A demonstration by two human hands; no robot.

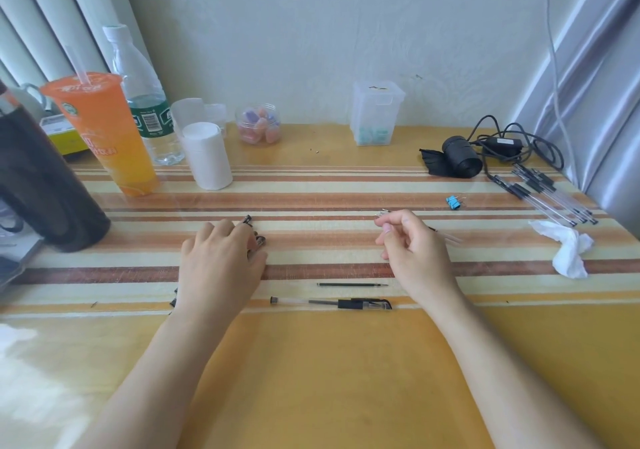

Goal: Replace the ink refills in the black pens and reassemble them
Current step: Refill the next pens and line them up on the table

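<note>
Pen (332, 303) and refill (351, 284) laid side by side on worktop (346, 362). Tubes (453, 239) pinched in right grip (412, 244). Left grip (221, 261) spread over black parts (259, 240); hold cannot be told. Jar (257, 107) filled with pastel pieces (259, 128); box (377, 102) with teal ones (372, 135).

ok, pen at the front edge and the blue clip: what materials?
Pen barrel: clear glossy plastic by the look; the dark refill shows through it. Cap: opaque black plastic. Blue clip: probably painted metal with bare wire handles, too small to confirm.
</note>
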